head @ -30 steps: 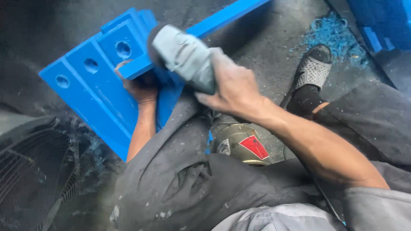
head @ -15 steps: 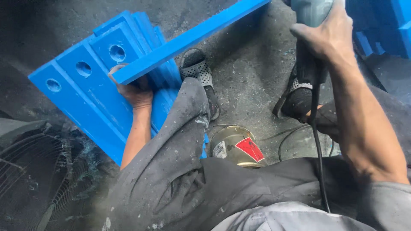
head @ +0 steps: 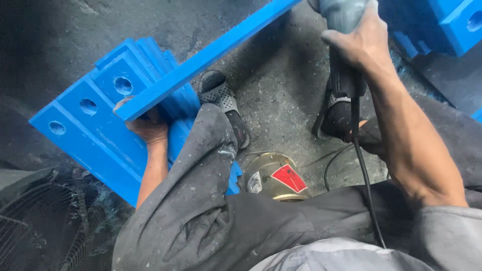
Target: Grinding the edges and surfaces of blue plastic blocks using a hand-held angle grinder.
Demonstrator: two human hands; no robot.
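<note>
On a gritty concrete floor point(head: 281, 100), the left hand point(head: 145, 125) grips the near end of a long blue bar point(head: 211, 52) lying across a stacked blue plate point(head: 95, 130). The right hand point(head: 364, 42), well apart, is wrapped around a grey power tool point(head: 341, 15); bare floor lies between.

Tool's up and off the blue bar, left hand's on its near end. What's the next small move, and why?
Probably bring the power tool in the right hand back down onto the long blue bar. The tool is lifted clear by the right foot, while the left hand steadies the bar's end over the stacked blue holed blocks.
</note>
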